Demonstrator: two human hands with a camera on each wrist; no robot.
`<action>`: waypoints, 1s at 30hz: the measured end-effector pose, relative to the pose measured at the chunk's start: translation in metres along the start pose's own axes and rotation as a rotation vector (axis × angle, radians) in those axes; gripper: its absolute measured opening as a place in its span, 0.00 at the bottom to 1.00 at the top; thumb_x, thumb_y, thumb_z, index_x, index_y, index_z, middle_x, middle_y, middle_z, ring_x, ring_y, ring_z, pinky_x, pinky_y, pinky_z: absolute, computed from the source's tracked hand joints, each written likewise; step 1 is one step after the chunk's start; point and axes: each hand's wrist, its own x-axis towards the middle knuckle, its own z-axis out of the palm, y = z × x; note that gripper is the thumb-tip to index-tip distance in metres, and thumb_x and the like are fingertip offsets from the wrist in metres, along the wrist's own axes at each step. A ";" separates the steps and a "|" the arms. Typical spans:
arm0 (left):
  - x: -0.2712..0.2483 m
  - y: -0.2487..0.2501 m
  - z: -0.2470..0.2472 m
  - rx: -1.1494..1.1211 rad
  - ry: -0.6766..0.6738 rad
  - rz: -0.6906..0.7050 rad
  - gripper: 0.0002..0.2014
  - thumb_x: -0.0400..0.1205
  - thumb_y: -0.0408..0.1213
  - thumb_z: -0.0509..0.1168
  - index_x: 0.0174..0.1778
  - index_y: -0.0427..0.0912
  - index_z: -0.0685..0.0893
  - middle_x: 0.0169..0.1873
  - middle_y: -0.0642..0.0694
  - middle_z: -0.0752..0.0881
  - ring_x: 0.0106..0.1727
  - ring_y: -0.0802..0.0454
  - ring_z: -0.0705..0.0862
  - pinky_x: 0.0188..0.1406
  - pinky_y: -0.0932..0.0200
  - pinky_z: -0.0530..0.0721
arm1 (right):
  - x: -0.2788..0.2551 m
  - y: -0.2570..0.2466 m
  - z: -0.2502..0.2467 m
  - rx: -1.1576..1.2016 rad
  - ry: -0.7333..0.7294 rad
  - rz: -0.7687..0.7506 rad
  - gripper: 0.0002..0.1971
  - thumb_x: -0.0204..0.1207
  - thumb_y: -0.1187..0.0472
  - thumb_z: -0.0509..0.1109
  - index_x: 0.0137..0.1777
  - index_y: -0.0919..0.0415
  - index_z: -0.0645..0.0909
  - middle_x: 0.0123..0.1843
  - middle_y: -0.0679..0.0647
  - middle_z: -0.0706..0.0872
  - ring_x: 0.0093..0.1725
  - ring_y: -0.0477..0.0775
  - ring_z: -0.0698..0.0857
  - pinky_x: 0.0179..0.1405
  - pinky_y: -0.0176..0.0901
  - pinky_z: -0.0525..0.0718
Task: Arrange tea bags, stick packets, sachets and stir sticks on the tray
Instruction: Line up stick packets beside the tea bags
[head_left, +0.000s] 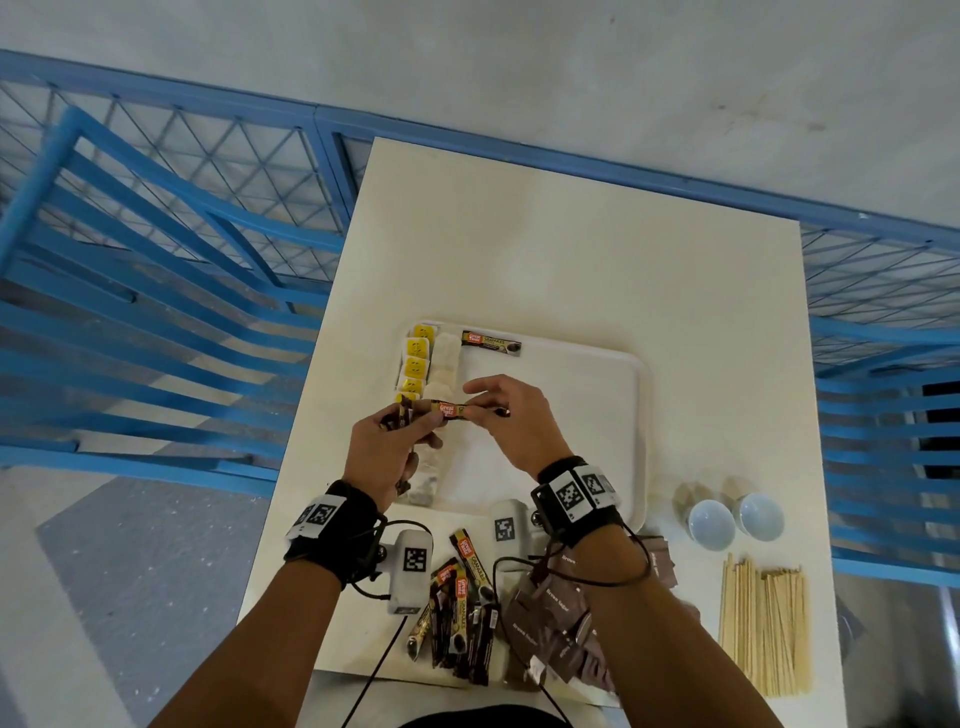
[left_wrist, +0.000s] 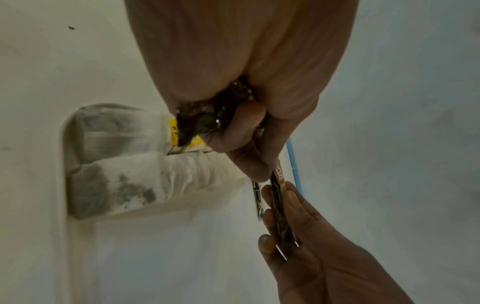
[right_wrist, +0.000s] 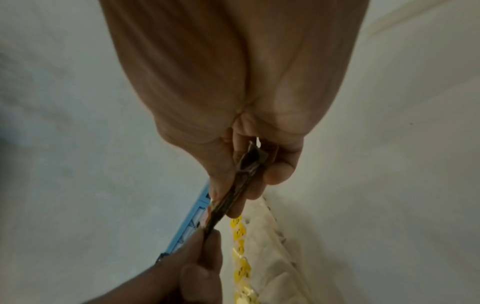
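Hovering over the left part of the white tray (head_left: 641, 415), both hands share 1 stick packet (head_left: 451, 409) — a narrow dark-brown sleeve with a gold band and a red-and-white logo near its left end. The right hand (head_left: 511, 421) pinches its right end between thumb and fingertips; the left hand (head_left: 387, 449) grips its left end, fingers curled, with a bundle of similar dark packets (head_left: 397, 415) clamped in the same fist. Seen from the left wrist, the bundle's crinkled ends stick out of the palm.

On the tray, along its left edge, runs a column of tea bags (head_left: 445, 364): pale gauzy pouches overlapping one another, with their yellow tags (head_left: 418, 358) lined up just to the left. A second stick packet (head_left: 491, 344) lies flat at the tray's far edge, just right of the tea bags. The tray's right half shows bare white surface.

Nearer than the tray, on the cream table (head_left: 571, 249), lie a loose heap of more stick packets (head_left: 460, 618) and, beside it to the right, a pile of brown sachets (head_left: 558, 618). Right of the tray's near corner stand 2 white cups (head_left: 735, 519), and nearer than them a spread of wooden stir sticks (head_left: 763, 629).
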 end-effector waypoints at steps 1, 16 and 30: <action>0.000 0.001 0.002 -0.007 0.010 0.001 0.01 0.80 0.33 0.77 0.45 0.41 0.93 0.45 0.24 0.89 0.37 0.35 0.76 0.15 0.62 0.64 | -0.001 0.000 0.002 -0.014 0.020 -0.004 0.10 0.78 0.63 0.77 0.58 0.54 0.87 0.44 0.44 0.93 0.46 0.37 0.89 0.46 0.26 0.78; -0.001 0.005 -0.005 -0.010 0.027 -0.024 0.08 0.82 0.37 0.75 0.52 0.36 0.90 0.45 0.34 0.93 0.45 0.37 0.87 0.14 0.63 0.65 | 0.026 0.026 0.000 -0.568 0.256 -0.212 0.11 0.76 0.58 0.77 0.57 0.54 0.87 0.54 0.49 0.85 0.58 0.56 0.77 0.61 0.52 0.74; 0.001 0.002 -0.020 0.035 0.017 -0.068 0.11 0.81 0.39 0.77 0.51 0.34 0.90 0.39 0.38 0.91 0.41 0.37 0.82 0.15 0.64 0.62 | 0.061 0.039 0.008 -0.766 0.285 -0.100 0.15 0.77 0.57 0.74 0.63 0.52 0.85 0.60 0.52 0.83 0.62 0.59 0.76 0.63 0.55 0.70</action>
